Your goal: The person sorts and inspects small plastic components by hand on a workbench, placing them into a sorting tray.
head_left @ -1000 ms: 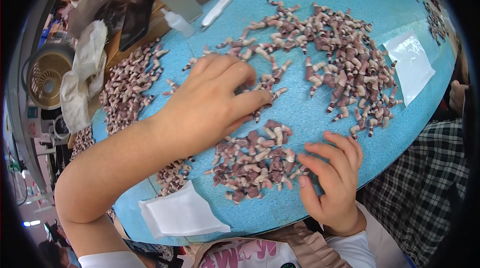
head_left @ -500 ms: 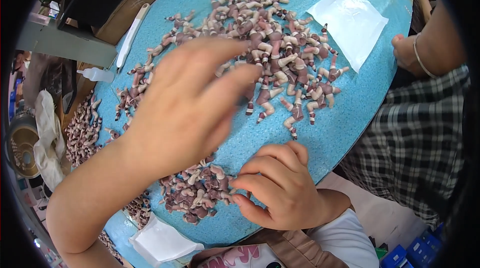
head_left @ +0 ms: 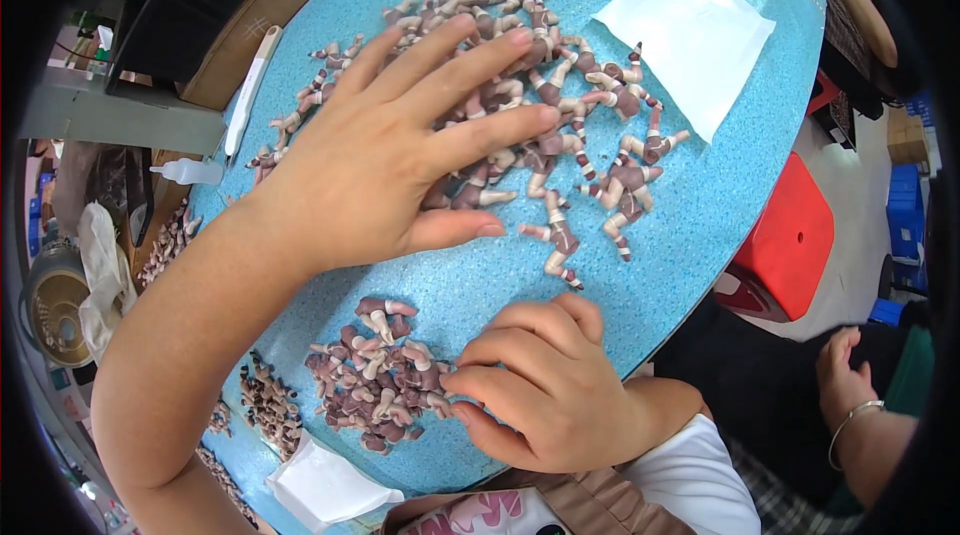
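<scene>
My left hand (head_left: 390, 150) lies over the large pile of figurine parts (head_left: 590, 95), fingers spread and open. These small plastic parts look like lower bodies with bent legs, in mauve, cream and pink. The palm and fingers hide part of the heap. My right hand (head_left: 550, 385) rests on the blue tabletop (head_left: 690, 225), fingers curled and thumb near the forefinger. Its fingertips touch the right edge of a smaller pile of similar parts (head_left: 370, 380); whatever sits between them is too small to make out.
A white packet (head_left: 690, 45) lies at the far right, another white packet (head_left: 330, 480) near the front. A white pen-like tool (head_left: 250, 90) and a small dropper bottle (head_left: 190, 171) are on the left. Brown pieces (head_left: 268, 403) lie front left. Beyond the right edge stands a red stool (head_left: 790, 235).
My left hand has spread its fingers and settled over the large pile, moving slightly up. My right hand stays beside the small pile. The person at right has moved back from the table.
</scene>
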Demonstrator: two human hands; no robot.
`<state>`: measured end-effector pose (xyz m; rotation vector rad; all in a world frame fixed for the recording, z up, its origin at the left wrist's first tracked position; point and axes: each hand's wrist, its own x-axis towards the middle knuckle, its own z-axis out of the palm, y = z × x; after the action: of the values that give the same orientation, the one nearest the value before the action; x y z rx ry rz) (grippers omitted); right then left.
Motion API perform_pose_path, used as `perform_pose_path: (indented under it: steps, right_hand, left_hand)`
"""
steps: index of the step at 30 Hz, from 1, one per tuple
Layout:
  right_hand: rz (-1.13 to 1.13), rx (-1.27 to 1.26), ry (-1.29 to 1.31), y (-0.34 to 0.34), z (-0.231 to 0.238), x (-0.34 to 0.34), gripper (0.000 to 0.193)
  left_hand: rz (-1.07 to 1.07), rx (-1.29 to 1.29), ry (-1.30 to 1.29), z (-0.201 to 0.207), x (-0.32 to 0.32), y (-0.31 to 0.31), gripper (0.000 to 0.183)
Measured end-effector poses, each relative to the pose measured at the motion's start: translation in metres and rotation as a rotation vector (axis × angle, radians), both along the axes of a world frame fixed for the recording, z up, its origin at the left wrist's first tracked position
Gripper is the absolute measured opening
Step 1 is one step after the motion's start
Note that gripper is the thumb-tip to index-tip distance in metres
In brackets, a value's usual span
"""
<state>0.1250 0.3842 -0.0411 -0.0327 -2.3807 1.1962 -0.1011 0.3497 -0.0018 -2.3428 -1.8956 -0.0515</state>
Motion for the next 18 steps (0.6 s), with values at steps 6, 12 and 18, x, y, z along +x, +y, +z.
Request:
perform_pose_path:
  steps: [6,12,18]
  right_hand:
    - [0.005,-0.044,0.005,0.000,-0.002,-0.001,0.023]
    - [-0.022,-0.070,0.043,-0.002,-0.005,-0.001,0.023]
    - [-0.016,-0.118,0.017,0.000,-0.002,-0.001,0.024]
  left_hand:
    - [0.034,-0.044,0.047,0.006,-0.013,-0.011,0.075]
    - [0.112,-0.067,0.044,0.012,-0.036,-0.033,0.073]
    - [0.180,-0.095,0.100,0.016,-0.047,-0.047,0.066]
